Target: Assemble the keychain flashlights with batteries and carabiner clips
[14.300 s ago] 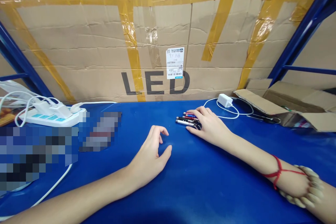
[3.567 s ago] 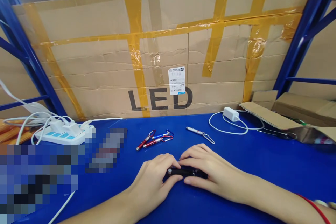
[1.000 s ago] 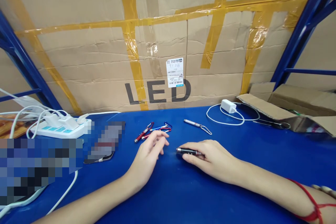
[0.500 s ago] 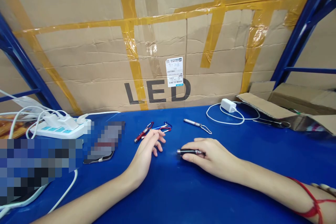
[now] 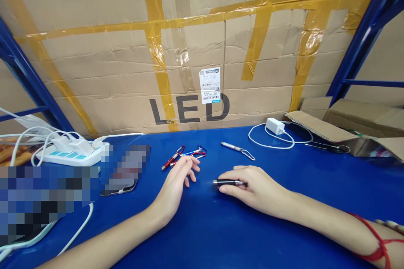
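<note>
My right hand [image 5: 252,187] lies on the blue table [image 5: 221,235], fingers closed round a small black keychain flashlight [image 5: 224,183] whose tip points left. My left hand [image 5: 178,180] rests beside it, fingers loosely stretched, holding nothing, its fingertips close to a cluster of red, blue and silver keychain flashlights [image 5: 184,156]. A single silver flashlight [image 5: 237,149] with a clip lies apart, farther back.
A taped cardboard sheet marked LED [image 5: 189,63] stands behind the table. A white power strip with plugs and cables [image 5: 66,152] sits at the left, a white charger with cord [image 5: 274,127] at the back right, open cardboard boxes [image 5: 350,128] at the far right. Blue rack posts flank both sides.
Over the last second almost nothing moved: my left hand drew its fingers slightly nearer the flashlight cluster. Earlier, both hands held the black flashlight together; now only my right does.
</note>
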A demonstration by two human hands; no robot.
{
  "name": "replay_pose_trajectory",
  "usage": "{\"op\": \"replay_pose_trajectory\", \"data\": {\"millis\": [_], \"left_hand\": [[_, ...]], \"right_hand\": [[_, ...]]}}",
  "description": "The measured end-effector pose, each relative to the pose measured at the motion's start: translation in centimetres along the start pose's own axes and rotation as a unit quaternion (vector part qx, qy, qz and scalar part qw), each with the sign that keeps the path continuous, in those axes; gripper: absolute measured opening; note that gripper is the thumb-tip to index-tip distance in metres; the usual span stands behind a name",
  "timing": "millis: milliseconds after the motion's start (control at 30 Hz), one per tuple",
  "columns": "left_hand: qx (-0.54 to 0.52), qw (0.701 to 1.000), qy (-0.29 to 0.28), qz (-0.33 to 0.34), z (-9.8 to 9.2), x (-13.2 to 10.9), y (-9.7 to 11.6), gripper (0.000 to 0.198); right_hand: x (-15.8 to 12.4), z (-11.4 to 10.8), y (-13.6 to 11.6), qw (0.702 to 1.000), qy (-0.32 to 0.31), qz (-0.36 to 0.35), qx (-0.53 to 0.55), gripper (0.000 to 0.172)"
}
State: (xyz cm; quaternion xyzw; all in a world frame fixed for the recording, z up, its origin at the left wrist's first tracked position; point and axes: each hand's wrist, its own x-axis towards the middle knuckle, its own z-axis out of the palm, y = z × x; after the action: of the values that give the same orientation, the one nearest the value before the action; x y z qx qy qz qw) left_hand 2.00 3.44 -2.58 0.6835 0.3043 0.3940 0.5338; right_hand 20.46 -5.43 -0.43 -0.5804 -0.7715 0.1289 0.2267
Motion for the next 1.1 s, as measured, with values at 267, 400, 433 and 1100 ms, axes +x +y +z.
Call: {"op": "replay_pose_trajectory", "data": {"millis": [267,400,433,1100], "left_hand": [[0.007,1.0,-0.003,-0.001,-0.05,-0.08,0.06,0.034],[0.012,1.0,-0.008,-0.004,-0.04,-0.15,0.19,0.034],[0.013,1.0,-0.008,-0.005,-0.04,-0.16,0.23,0.034],[0.006,1.0,-0.007,-0.001,0.01,-0.1,0.13,0.031]], "right_hand": [[-0.13,0.07,0.0,1.0,-0.004,-0.004,0.0,0.026],[-0.15,0.01,-0.14,1.0,-0.01,-0.006,0.01,0.025],[-0.13,-0.03,-0.17,1.0,-0.011,-0.007,0.011,0.026],[-0.19,-0.12,-0.26,1.0,-0.002,0.001,-0.011,0.023]]}}
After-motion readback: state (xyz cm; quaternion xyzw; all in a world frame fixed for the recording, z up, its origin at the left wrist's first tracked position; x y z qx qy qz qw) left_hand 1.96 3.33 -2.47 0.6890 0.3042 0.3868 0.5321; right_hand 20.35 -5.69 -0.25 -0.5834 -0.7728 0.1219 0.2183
